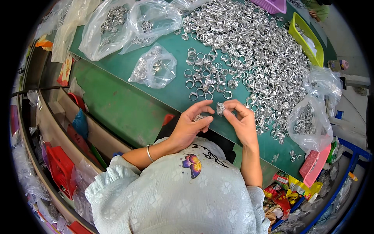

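Observation:
Between the thumb and fingers of my right hand is a chunky silver ring, held up near the table's front edge. Close by on its left, my left hand curls around a few silver rings, partly hidden by the fingers. Beyond both hands, a looser group of silver rings lies on the green tabletop, some of them in rough rows. Behind and to the right spreads a large heap of silver rings.
Clear plastic bags with rings sit at the left of the table, and another bag at the right. A yellow-green basket, a purple basket and a pink basket stand along the edges. Shelves with a red basket are at left.

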`<state>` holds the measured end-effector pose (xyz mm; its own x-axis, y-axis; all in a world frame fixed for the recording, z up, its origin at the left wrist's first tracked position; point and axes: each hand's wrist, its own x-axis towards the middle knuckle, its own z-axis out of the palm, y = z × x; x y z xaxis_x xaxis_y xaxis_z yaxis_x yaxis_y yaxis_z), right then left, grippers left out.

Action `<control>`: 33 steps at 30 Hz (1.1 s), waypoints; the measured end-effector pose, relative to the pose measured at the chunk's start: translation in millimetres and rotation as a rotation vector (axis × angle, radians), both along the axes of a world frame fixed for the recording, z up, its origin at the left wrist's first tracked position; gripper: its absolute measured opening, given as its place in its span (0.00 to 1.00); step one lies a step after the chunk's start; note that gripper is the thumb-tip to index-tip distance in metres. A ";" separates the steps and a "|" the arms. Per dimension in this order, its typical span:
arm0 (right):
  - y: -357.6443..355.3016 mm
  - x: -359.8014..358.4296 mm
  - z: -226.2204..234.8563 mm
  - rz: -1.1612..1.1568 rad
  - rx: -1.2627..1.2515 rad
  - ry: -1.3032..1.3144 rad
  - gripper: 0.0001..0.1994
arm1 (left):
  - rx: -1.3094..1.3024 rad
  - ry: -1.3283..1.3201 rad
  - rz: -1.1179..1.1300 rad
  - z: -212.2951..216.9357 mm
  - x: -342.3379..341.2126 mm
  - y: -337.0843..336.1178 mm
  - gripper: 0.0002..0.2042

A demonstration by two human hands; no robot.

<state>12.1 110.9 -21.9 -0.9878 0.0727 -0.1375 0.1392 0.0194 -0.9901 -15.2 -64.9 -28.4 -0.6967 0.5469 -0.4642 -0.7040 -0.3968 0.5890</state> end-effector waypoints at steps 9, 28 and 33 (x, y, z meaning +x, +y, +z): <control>-17.1 -0.6 2.9 -0.069 0.172 0.058 0.03 | -0.038 0.089 -0.053 -11.5 -1.1 -8.2 0.12; -42.4 -33.5 -23.3 -0.063 0.892 0.381 0.06 | 0.091 -0.174 0.064 -20.3 1.6 -36.6 0.12; -40.1 -11.2 -16.8 -0.139 0.052 0.145 0.06 | 0.021 0.037 0.064 -21.2 0.3 -33.2 0.15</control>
<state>0.9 70.8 -38.7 -0.9771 0.2126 0.0128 0.0003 0.0616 -0.9981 -14.9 -98.1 -49.6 -0.7467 0.5104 -0.4265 -0.6550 -0.4529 0.6049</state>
